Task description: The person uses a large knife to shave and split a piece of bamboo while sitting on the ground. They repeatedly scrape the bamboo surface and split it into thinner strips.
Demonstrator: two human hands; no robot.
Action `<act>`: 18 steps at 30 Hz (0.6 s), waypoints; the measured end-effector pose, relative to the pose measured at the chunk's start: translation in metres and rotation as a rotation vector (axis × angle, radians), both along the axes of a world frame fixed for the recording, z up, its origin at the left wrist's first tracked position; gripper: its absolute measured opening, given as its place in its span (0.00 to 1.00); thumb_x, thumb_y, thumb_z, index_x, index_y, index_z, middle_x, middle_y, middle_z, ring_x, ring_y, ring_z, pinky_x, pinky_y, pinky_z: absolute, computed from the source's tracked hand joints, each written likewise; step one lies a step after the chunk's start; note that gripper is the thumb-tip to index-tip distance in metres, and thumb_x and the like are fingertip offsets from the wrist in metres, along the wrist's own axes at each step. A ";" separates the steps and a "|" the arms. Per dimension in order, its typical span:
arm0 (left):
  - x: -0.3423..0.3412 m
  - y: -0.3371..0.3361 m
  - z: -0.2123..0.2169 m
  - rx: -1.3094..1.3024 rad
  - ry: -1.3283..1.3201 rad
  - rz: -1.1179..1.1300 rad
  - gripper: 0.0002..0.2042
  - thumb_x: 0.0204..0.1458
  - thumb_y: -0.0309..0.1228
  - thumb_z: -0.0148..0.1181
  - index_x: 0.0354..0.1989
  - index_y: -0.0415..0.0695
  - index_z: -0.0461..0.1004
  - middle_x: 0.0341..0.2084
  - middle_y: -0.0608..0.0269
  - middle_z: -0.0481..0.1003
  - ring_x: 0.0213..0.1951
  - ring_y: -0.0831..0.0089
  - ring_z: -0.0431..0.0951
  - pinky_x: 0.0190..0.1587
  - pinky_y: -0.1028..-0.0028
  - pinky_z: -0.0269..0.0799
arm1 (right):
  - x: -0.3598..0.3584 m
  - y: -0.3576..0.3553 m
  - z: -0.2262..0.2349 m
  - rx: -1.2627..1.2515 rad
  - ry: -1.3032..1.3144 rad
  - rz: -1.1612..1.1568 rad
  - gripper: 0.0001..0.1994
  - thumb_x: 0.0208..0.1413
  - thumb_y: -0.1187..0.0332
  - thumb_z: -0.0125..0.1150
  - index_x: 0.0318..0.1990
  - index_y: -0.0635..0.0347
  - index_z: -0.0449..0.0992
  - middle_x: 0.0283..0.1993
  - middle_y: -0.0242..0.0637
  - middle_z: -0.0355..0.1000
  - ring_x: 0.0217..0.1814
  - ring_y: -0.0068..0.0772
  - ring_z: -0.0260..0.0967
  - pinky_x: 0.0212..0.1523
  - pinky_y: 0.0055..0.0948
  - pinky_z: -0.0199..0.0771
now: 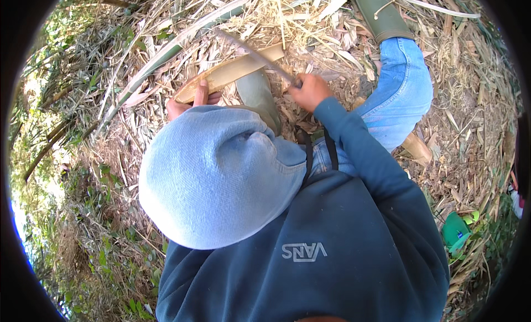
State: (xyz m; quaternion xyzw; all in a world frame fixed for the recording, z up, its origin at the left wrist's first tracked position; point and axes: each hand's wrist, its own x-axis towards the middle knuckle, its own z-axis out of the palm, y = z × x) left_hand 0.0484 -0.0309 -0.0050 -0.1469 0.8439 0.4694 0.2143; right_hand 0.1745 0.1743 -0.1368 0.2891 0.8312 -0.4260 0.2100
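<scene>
My left hand [194, 98] grips the near end of a split bamboo piece [229, 72], thumb on top and fingers curled beneath. The piece is pale and slightly hollowed, slanting away up to the right above my left boot. My right hand [311, 92] is closed round the handle of a long knife [255, 55], whose narrow dark blade points up and left. In this view the blade crosses over the bamboo towards its far end; whether it touches cannot be told. Most of the knife handle is hidden inside my fist.
My bent left knee [204, 167] in blue jeans fills the middle left. Green rubber boots [380, 15] stand on dry leaf litter. A long green bamboo strip [160, 59] curves along the upper left. A wooden piece [416, 149] lies under my right leg; a green object [456, 232] sits lower right.
</scene>
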 end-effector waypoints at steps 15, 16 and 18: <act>-0.002 -0.002 -0.013 0.035 0.005 0.012 0.19 0.56 0.35 0.63 0.47 0.29 0.74 0.26 0.47 0.80 0.26 0.67 0.83 0.27 0.73 0.81 | 0.013 0.017 -0.076 0.045 -0.112 -0.207 0.17 0.46 0.57 0.62 0.31 0.66 0.78 0.26 0.54 0.74 0.30 0.52 0.74 0.36 0.43 0.73; -0.002 -0.001 -0.008 0.028 -0.006 -0.003 0.20 0.55 0.36 0.63 0.47 0.30 0.74 0.27 0.47 0.80 0.27 0.67 0.83 0.27 0.73 0.81 | 0.012 0.024 -0.071 0.022 -0.111 -0.177 0.17 0.47 0.57 0.62 0.31 0.66 0.78 0.26 0.54 0.74 0.30 0.52 0.74 0.36 0.43 0.73; -0.004 -0.004 -0.010 0.029 0.012 -0.046 0.20 0.55 0.36 0.64 0.47 0.31 0.74 0.27 0.47 0.80 0.28 0.66 0.83 0.28 0.73 0.82 | 0.006 0.042 -0.053 -0.013 -0.113 -0.117 0.17 0.47 0.58 0.62 0.32 0.66 0.78 0.26 0.54 0.74 0.29 0.51 0.74 0.36 0.43 0.72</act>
